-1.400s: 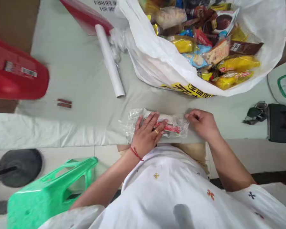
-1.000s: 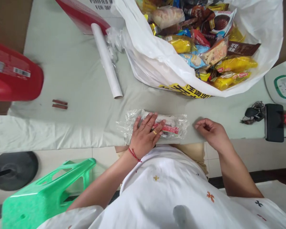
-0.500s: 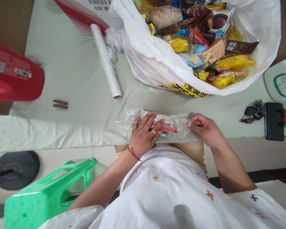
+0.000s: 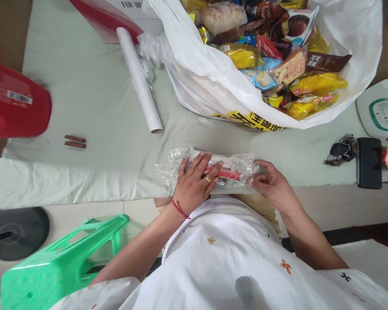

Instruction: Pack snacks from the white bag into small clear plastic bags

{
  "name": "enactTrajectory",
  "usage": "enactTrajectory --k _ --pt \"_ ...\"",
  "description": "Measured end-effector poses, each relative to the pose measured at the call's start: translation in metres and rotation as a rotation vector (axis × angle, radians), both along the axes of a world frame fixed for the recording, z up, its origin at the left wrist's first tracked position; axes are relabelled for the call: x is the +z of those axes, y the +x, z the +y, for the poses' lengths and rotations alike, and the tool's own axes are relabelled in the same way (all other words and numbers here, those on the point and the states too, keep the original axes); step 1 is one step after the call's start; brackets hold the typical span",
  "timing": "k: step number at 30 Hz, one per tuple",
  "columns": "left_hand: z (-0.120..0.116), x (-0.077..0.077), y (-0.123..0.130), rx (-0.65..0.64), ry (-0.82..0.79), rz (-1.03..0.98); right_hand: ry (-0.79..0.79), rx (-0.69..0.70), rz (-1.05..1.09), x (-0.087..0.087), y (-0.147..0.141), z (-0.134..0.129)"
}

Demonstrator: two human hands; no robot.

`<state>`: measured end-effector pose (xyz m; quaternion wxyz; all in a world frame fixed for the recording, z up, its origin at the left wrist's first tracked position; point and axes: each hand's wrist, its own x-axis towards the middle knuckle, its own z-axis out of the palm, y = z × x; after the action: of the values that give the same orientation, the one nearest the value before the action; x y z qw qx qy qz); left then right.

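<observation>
A flat packet (image 4: 229,164) in loose clear plastic wrap lies along the table's front edge. A white part and a red printed strip show through the crinkled film. My left hand (image 4: 195,178), with a ring and a red cord at the wrist, lies spread on the packet and hides its left-centre part. At the packet's right end is my right hand (image 4: 273,185). Its thumb touches the lower right edge of the film, while the forefinger stands apart above it. Loose film (image 4: 173,168) sticks out left of my left hand.
A white bag (image 4: 194,82) full of wrapped snacks stands behind the packet. Left of it lies a white roll (image 4: 140,82). Farther left are two brown strips (image 4: 75,141) and a red container (image 4: 16,103). Keys (image 4: 341,150) and a black phone (image 4: 369,162) lie right. A green stool (image 4: 42,275) stands below.
My right hand has shifted slightly left and down along the film's right end, and its forefinger and thumb have parted. My left hand stays on the packet. The view has shifted slightly.
</observation>
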<state>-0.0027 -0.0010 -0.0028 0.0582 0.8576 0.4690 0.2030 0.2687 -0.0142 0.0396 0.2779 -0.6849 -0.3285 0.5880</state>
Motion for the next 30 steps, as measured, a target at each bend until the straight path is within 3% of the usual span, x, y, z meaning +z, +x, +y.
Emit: enactTrajectory --k 4,9,12,17,23,27,30 --pt "0.000 0.000 0.000 -0.004 0.010 0.012 0.040 0.013 -0.006 -0.004 0.014 -0.007" --pt "0.000 -0.001 0.000 0.001 -0.004 0.005 0.147 -0.020 -0.199 -0.006 0.035 -0.014" --pt "0.000 -0.001 0.000 -0.004 -0.022 -0.015 0.192 0.010 -0.225 -0.002 0.023 -0.017" --pt "-0.001 -0.001 0.000 0.005 -0.036 -0.018 0.198 0.190 -0.224 0.001 -0.006 -0.021" --pt "0.000 0.000 0.001 0.000 -0.007 0.009 0.129 0.222 -0.317 -0.005 0.021 -0.034" --pt "0.000 0.000 0.001 -0.008 0.006 0.004 0.486 0.185 -0.720 0.016 0.019 -0.032" --pt "0.000 0.000 0.002 -0.008 0.012 0.008 0.791 0.349 -0.855 0.028 -0.009 -0.017"
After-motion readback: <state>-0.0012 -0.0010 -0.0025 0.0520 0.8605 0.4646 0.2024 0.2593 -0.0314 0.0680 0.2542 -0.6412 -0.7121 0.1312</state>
